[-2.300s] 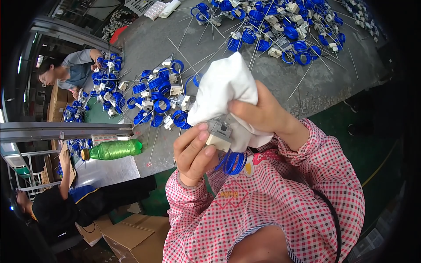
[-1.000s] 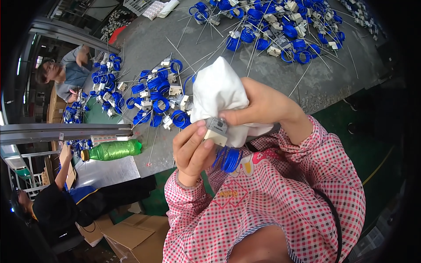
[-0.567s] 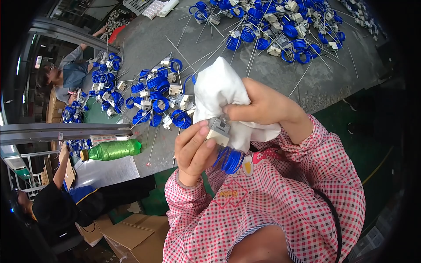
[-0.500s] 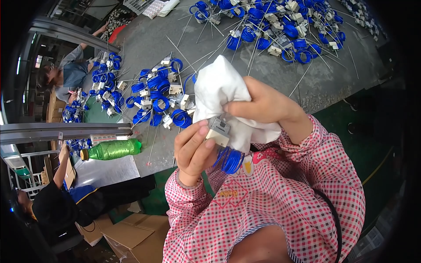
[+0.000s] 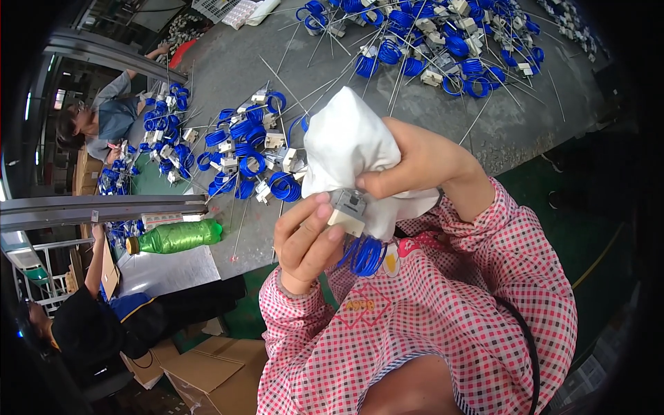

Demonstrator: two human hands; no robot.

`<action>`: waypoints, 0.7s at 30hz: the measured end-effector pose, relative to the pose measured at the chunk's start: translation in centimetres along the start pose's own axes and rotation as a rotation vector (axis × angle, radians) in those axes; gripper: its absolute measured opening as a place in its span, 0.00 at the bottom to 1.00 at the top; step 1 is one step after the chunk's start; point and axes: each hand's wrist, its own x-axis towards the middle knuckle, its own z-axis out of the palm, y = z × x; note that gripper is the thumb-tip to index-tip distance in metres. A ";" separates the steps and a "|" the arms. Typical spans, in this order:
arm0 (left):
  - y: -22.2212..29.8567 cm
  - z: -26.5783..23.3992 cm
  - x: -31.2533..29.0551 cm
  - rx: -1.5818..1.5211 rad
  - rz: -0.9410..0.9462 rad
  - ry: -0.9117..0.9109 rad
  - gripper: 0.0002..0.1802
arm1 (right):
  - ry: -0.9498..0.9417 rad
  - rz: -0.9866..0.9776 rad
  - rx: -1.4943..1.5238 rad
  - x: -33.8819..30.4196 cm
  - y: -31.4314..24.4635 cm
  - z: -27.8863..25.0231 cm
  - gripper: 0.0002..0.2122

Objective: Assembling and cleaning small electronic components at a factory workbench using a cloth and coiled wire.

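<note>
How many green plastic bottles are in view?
1: a green plastic bottle lies on its side at the grey table's left edge. Others may be hidden.

Coiled-wire parts (image 5: 250, 149) lie on the workbench (image 5: 526, 124); a bottle (image 5: 176, 236) lies left; cardboard boxes (image 5: 207, 373) sit below.

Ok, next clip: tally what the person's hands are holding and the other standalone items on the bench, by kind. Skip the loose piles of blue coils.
White cloth, in right hand: 1
Small part with blue coil, in left hand: 1
Green plastic bottle, lying on its side: 1
Total: 3
</note>
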 end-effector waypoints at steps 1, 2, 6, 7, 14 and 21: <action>0.1 0.0 -0.1 0.011 -0.006 0.001 0.12 | 0.000 0.014 -0.025 0.0 -0.1 0.1 0.16; 0.1 0.0 -0.1 0.020 -0.010 0.004 0.12 | 0.002 0.014 -0.026 -0.1 -0.1 0.3 0.16; 0.0 0.0 -0.2 0.016 -0.011 0.013 0.12 | 0.028 -0.047 -0.173 -0.2 -0.1 0.4 0.15; -0.1 0.1 -0.2 0.011 -0.019 0.015 0.13 | 0.016 -0.061 -0.260 -0.2 -0.1 0.3 0.15; -0.8 -0.3 -0.7 0.089 0.019 -0.051 0.29 | 0.260 0.073 -0.053 0.1 0.1 0.5 0.15; -0.2 0.3 0.3 0.127 -0.064 0.041 0.17 | 0.091 -0.055 -0.160 0.4 0.2 0.4 0.13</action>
